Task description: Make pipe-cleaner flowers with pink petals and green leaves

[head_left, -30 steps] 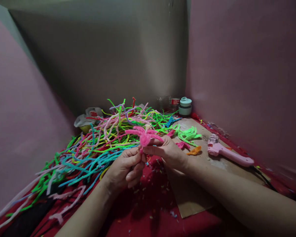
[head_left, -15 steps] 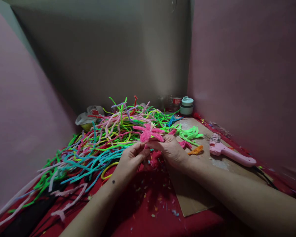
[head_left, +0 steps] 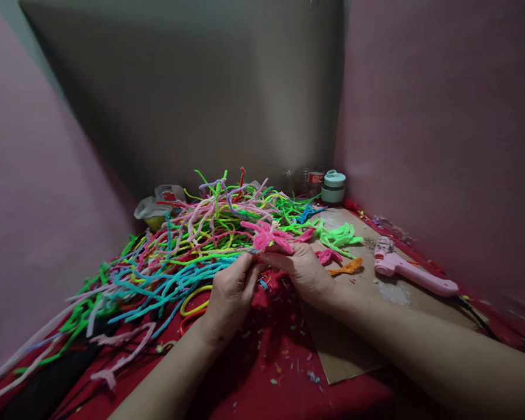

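Between my hands is a pink pipe-cleaner flower (head_left: 266, 234), its looped petals spread and pale yellow bits at its centre. My left hand (head_left: 235, 286) pinches at the underside of the flower, its fingertips partly hidden behind the thumb. On the other side, my right hand (head_left: 308, 273) grips a lower petal between thumb and fingers. Just behind the flower spreads a big heap of coloured pipe cleaners (head_left: 170, 274). Yellow and red scissor-like handles (head_left: 195, 300) show beside my left wrist.
A pink glue gun (head_left: 413, 273) lies on a cardboard sheet (head_left: 336, 350) at the right, its cord trailing. Green pipe-cleaner pieces (head_left: 339, 234) and an orange one (head_left: 349, 266) rest there too. Behind stands a mint-lidded jar (head_left: 333, 188). Scraps dot the red cloth (head_left: 262, 385).
My left hand has rolled over, its back turning up, while still pinching under the flower. The flower has tilted and shifted slightly right. My right hand keeps its grip.
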